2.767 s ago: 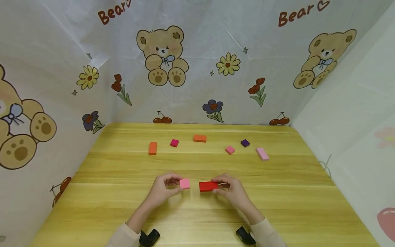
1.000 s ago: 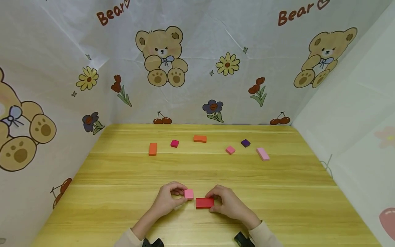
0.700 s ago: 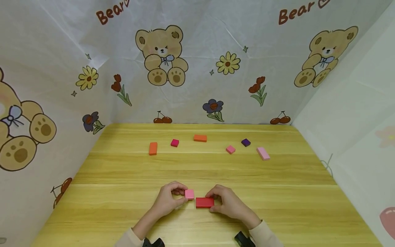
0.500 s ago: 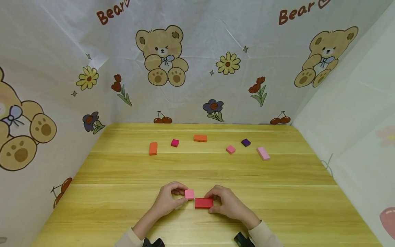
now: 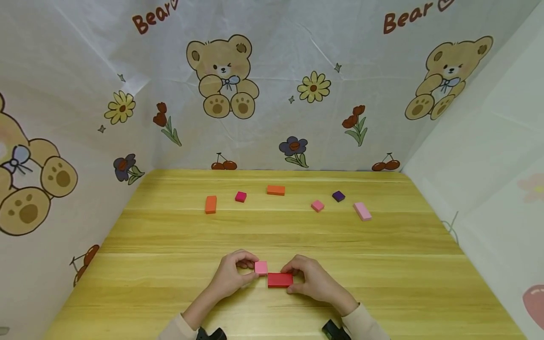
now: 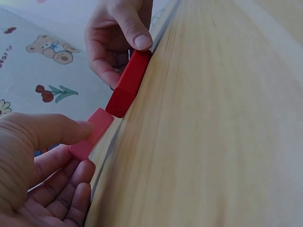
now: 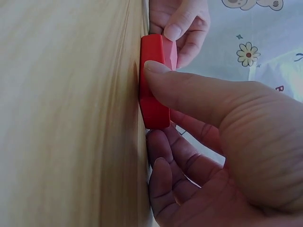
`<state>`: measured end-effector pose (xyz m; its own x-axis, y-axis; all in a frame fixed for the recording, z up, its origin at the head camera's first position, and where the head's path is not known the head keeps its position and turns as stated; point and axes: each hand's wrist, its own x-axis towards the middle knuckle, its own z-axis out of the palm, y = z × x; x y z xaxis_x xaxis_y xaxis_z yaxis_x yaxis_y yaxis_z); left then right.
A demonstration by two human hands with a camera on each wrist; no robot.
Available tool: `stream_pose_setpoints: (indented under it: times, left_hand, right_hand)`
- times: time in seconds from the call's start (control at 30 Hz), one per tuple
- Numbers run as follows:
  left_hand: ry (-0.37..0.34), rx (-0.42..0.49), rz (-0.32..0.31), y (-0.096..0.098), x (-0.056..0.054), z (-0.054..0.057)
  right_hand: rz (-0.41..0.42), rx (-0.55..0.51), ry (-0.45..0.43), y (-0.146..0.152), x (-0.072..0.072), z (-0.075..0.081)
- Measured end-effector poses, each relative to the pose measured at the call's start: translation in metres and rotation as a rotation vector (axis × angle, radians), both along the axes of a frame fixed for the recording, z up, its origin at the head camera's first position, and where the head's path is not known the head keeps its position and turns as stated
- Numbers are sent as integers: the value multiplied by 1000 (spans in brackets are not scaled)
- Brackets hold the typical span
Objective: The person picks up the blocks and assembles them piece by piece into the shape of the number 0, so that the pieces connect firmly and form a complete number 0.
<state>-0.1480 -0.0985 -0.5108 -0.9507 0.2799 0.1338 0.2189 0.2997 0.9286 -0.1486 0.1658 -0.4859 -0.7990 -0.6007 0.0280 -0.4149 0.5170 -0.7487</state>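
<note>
Between thumb and fingers my left hand (image 5: pixel 231 273) pinches a small square pink block (image 5: pixel 261 267) near the front middle of the table. My right hand (image 5: pixel 312 279) grips a red rectangular block (image 5: pixel 279 280) by its right end. In the head view the red block lies just right of the pink one and slightly nearer to me, their corners right at each other. The left wrist view shows the pink block (image 6: pixel 92 135) end to end with the red block (image 6: pixel 130 85). In the right wrist view my thumb lies across the red block (image 7: pixel 154 85), partly hiding it.
Farther back on the wooden table (image 5: pixel 170 236) lie two orange blocks (image 5: pixel 210 205), a magenta block (image 5: pixel 241 197), a pink block (image 5: pixel 317 206), a dark purple block (image 5: pixel 338 196) and a light pink block (image 5: pixel 362 211). A bear-print cloth (image 5: pixel 263 132) stands behind.
Both hands have come down and nearer to me with their blocks. Most recently the red block has slid slightly left toward the pink block, while the left hand has stayed still.
</note>
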Motion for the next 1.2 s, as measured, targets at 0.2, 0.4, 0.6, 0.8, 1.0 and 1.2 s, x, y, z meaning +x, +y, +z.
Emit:
stream_pose_setpoints:
  times: [0.2,0.4,0.6,0.8,1.0,1.2]
  left_hand:
    - [17,-21,3,0,0,-3]
    - [80,-66,9,2,0,-6]
    - [151,-157,17,4,2,-5]
    - [187,-239,18,5,4,-4]
    - [177,-287,21,4,6,-3]
    - [156,-303,23,5,8,0]
  right_hand:
    - [5,6,0,-1,-1,-1]
    - [5,8,0,0,-1,-1]
    - [3,4,-1,1,-1,-1]
    - [5,0,-1,1,-1,-1]
    - [2,-3,-5,0,-1,-2]
    - [3,-4,-10,0,-2,-2]
